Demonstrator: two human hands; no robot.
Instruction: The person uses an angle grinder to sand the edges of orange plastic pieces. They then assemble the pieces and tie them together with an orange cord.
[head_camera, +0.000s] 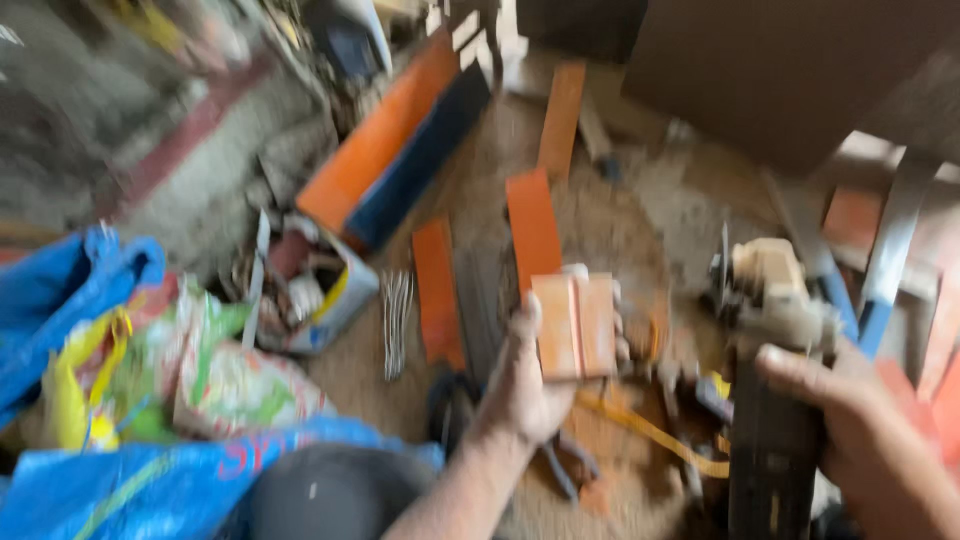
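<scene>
Left hand (525, 375) pinches small orange block (575, 325) — right hand (850, 420) at 3 o'clock wraps dark power tool (775, 400), blurry.

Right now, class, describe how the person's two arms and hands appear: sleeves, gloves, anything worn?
Both hands are bare, with no gloves. The left hand leads into a bare forearm with no sleeve in view. The right hand also shows no sleeve. The picture is too blurred to tell about rings or a watch.
</scene>
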